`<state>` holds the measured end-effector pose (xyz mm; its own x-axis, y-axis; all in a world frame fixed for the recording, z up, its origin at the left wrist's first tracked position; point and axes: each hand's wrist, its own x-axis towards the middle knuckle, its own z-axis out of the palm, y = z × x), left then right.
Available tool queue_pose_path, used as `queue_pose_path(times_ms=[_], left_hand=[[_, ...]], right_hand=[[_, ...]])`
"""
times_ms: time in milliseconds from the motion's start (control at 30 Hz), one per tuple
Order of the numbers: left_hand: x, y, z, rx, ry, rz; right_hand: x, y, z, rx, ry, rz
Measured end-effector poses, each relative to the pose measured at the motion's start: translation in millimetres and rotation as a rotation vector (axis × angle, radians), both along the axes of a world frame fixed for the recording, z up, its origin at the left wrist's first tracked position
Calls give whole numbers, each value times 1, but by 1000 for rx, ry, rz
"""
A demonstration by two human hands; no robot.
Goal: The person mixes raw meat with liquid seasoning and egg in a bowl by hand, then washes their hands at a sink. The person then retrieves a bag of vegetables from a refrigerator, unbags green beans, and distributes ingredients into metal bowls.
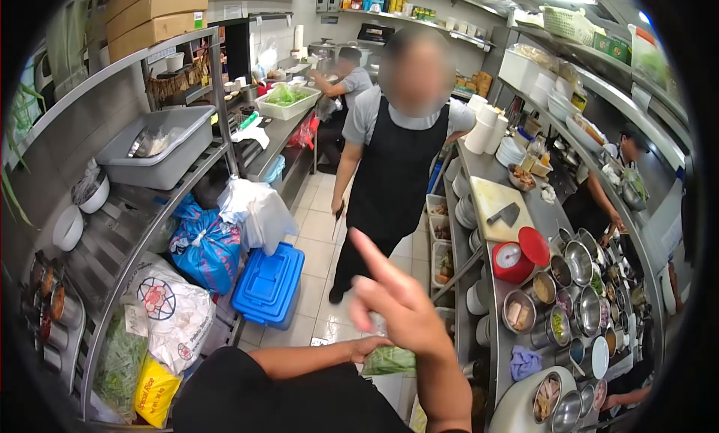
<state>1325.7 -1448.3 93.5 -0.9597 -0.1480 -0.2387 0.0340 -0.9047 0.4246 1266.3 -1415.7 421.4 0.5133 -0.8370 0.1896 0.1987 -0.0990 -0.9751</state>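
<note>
My right hand (397,298) is raised in front of me, slightly blurred. Its index finger points forward, the other fingers are partly curled, and nothing is in it. Below and behind it, my left hand (368,348) closes on a clear bag of green vegetables (391,360) held near my body. My right wrist hides part of that bag. Facing me in the aisle stands a person in a black apron (389,159), with a knife (339,210) held low in one hand.
On the left, a metal rack (150,227) bears a grey tub (161,163); a lidded blue bin (269,283) stands on the floor. Along the right counter are a cutting board (498,208) with a cleaver (504,214), a red scale (511,261) and several metal bowls. Other people work farther off.
</note>
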Motion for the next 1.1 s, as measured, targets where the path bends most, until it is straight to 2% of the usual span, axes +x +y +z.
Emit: queue_pose_path(times_ms=[67, 167, 233, 267, 300, 333, 400, 467, 533, 600, 633, 667, 733, 833, 933, 967, 1033, 1100], left_hand=[[-4, -20, -46, 39, -209, -37], [10, -11, -15, 9, -128, 47], [23, -9, 16, -27, -40, 118], [27, -15, 22, -43, 6, 153], [26, -18, -3, -29, -15, 93], [27, -21, -5, -31, -1, 93], [34, -22, -4, -110, -55, 86], [36, -28, 0, -146, -71, 75], [32, -29, -6, -151, -70, 31], [23, -29, -7, -138, -128, 33], [18, -29, -6, -134, -141, -9], [13, -31, -2, -129, -150, -51], [5, -35, 1, -188, -176, -123], [-1, -35, 9, -355, -234, -184], [0, -36, 14, -427, -162, -268], [0, -37, 15, -430, -160, -269], [2, -40, 18, -593, -181, -325], [2, -48, 15, -643, -122, -353]], right_hand=[[28, -8, 19, -8, -32, 104], [32, -3, 35, -60, -20, 103], [-1, 0, 10, -197, 211, 9], [-21, -7, -30, -405, 282, -170], [-40, -3, -56, -245, 333, -311], [-62, -3, -95, -61, 309, -461], [-96, 8, -165, 42, 425, -781], [-132, 34, -254, 150, 535, -874], [-144, 65, -295, 538, 274, -774], [-130, 78, -307, 762, -36, -698], [-123, 80, -327, 759, 38, -722], [-112, 80, -349, 767, -121, -808], [-101, 81, -319, 956, -51, -882], [-102, 87, -359, 790, -163, -1034], [-94, 90, -324, 815, -322, -1079], [-99, 92, -332, 812, -322, -1081], [-110, 97, -354, 913, -604, -864], [-98, 92, -331, 924, -547, -907]])
